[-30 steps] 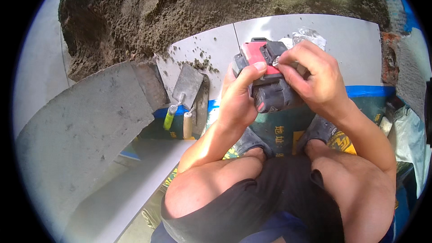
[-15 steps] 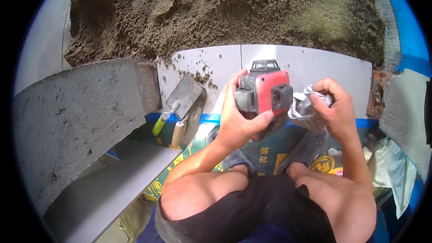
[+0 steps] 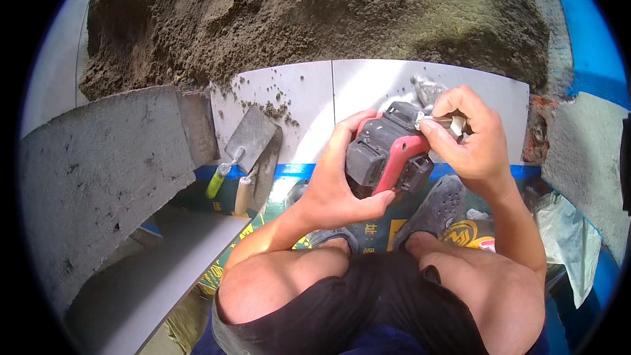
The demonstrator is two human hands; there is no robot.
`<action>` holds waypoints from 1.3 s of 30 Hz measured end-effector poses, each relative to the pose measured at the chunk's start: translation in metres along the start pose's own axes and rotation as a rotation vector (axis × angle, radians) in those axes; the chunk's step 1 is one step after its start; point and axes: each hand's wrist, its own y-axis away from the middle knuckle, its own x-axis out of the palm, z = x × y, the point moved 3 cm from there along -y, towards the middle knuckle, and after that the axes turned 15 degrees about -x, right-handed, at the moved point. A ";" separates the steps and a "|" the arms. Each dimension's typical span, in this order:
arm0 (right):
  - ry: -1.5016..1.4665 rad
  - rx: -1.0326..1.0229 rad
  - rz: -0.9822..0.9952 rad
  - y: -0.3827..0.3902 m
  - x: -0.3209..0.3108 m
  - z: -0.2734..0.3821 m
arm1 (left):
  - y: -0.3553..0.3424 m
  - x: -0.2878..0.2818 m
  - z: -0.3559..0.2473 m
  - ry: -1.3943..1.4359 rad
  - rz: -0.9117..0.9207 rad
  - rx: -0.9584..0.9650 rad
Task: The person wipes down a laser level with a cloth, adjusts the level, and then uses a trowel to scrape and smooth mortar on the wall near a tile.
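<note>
Tiles — red/blk device (in L hand)

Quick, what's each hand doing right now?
Left hand: closed around the red-and-black device.
Right hand: closed, fingers pinching a crumpled pale scrap at the device's edge.
</note>
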 end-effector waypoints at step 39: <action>0.337 0.378 0.480 0.001 0.078 -0.112 | -0.029 0.026 0.082 -0.621 -0.008 0.015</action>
